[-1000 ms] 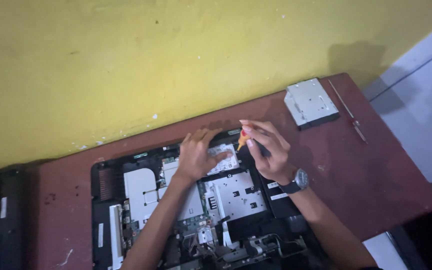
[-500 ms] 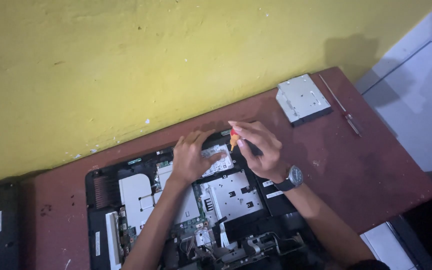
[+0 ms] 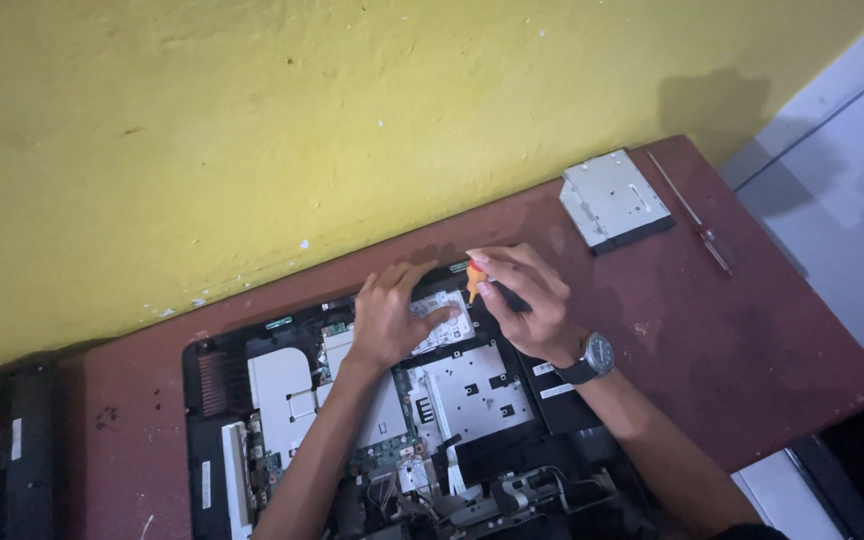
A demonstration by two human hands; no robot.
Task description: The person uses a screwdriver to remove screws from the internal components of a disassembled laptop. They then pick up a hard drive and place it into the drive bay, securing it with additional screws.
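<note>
Opened laptop, lower centre of frame, black shell, bare metal shields and green board exposed, on reddish-brown table against yellow wall. Our left hand flat, fingers spread, pressing silver drive at laptop's upper edge. Just right, our right hand, wristwatch on wrist, curled round screwdriver with orange-red handle, tip down beside drive. Upper right: grey optical drive lying loose, thin second screwdriver beside it.
</note>
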